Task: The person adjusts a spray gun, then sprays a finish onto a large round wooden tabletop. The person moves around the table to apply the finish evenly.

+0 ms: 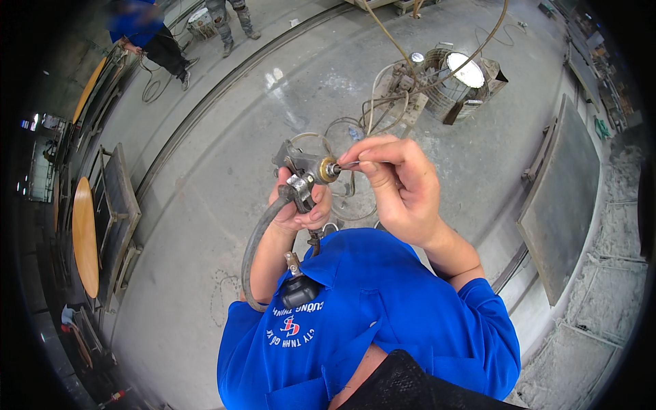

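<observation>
Left hand (pixel 305 217) wraps the spray gun (pixel 301 183), nozzle (pixel 329 169) facing three o'clock; right hand (pixel 410 188), nearer its tip, pinches a thin pin (pixel 351 164).

From my remote post I see a workshop, apparently one for spray-finishing wood. I judge by the spray gun (pixel 309 164) with its thick hose (pixel 251 239), the smudged grey floor (pixel 225 184), and the tangled lines (pixel 391 102) beside a grimy bucket (pixel 441 101). On the left, an oval wooden board (pixel 85 236) stands upright near a dark panel (pixel 123 188); I see another large panel (pixel 564 205) at right. Farther off, a worker in blue (pixel 137 26) and someone in stained trousers (pixel 222 20) stand on the floor.
</observation>
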The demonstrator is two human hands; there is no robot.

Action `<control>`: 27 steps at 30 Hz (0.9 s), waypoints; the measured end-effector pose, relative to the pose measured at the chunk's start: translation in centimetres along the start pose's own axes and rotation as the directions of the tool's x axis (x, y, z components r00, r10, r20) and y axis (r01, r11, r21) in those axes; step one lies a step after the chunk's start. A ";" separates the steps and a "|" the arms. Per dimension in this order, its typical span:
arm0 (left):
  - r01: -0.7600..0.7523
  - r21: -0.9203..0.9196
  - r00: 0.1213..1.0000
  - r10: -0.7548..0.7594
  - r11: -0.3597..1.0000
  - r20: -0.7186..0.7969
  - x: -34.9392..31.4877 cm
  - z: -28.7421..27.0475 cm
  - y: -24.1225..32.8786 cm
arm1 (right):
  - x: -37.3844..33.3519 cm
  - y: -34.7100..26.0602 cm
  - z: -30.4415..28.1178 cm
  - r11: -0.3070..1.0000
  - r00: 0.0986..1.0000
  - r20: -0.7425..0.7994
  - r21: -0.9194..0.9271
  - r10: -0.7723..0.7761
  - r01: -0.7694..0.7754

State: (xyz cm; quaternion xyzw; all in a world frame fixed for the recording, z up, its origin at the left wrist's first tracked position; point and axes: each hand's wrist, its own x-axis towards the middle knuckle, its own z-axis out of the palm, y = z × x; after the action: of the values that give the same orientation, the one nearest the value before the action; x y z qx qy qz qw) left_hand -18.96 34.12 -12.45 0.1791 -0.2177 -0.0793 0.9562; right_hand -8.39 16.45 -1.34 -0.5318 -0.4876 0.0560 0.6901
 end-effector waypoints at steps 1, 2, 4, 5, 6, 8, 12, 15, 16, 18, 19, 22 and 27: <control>-0.001 -0.003 1.000 0.001 1.000 0.000 0.0 0.0 0.0 | 0.1 -0.1 -0.1 1.000 1.000 0.006 -0.013 -0.007 0.007; 0.006 -0.004 1.000 -0.006 1.000 -0.011 0.0 0.0 -0.1 | 0.2 -0.2 -0.1 0.996 0.999 0.002 -0.083 -0.040 0.040; 0.013 -0.015 1.000 -0.013 1.000 -0.020 -0.1 0.0 -0.1 | 0.4 -0.4 -0.4 0.967 0.994 0.022 -0.231 -0.104 0.106; 0.018 -0.009 0.999 -0.018 1.000 -0.034 -0.1 0.0 -0.1 | 0.6 -0.4 -0.5 0.963 0.992 0.026 -0.241 -0.120 0.123; 0.019 -0.012 0.999 -0.019 1.000 -0.039 -0.2 0.0 -0.1 | 0.6 -0.4 -0.5 0.958 0.991 0.029 -0.251 -0.132 0.135; 0.025 -0.012 0.998 -0.026 1.000 -0.051 -0.2 0.0 -0.1 | 0.7 -0.2 -0.4 0.955 0.989 0.025 -0.259 -0.145 0.147; 0.045 0.037 0.996 -0.042 0.998 -0.073 -0.3 0.3 -0.1 | 0.7 -0.1 -0.2 0.963 0.993 0.003 -0.242 -0.122 0.119; 0.012 0.033 0.999 -0.011 0.999 -0.037 -0.2 0.6 0.1 | 0.8 -0.3 -0.6 0.981 0.951 -0.254 -0.122 -0.179 0.152; -0.004 0.022 1.000 0.004 1.000 -0.008 -0.2 0.7 0.2 | 0.8 -0.4 -0.9 0.979 0.914 -0.350 -0.083 -0.203 0.186; -0.012 0.050 0.999 0.013 0.999 -0.039 -0.1 1.0 0.4 | 0.9 -0.6 -1.4 0.991 0.923 -0.361 -0.039 -0.136 0.131; 0.006 0.076 0.997 0.000 0.997 -0.074 -0.1 1.1 0.5 | 0.8 -0.7 -1.4 0.996 0.911 -0.404 -0.001 -0.078 0.085; 0.017 0.113 0.993 -0.003 0.993 -0.122 0.0 1.4 0.6 | 0.3 -0.5 -0.6 0.996 0.988 -0.135 -0.041 -0.079 0.074; 0.009 0.133 0.992 0.007 0.991 -0.125 0.2 1.7 0.5 | -0.8 0.2 0.9 0.995 0.991 -0.131 0.102 0.024 -0.011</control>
State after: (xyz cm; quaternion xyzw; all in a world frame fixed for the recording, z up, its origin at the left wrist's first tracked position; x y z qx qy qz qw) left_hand -19.52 34.03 -10.79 0.2475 -0.1618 -0.0536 0.9538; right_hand -9.34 16.71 -2.02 -0.5030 -0.4327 0.0512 0.7464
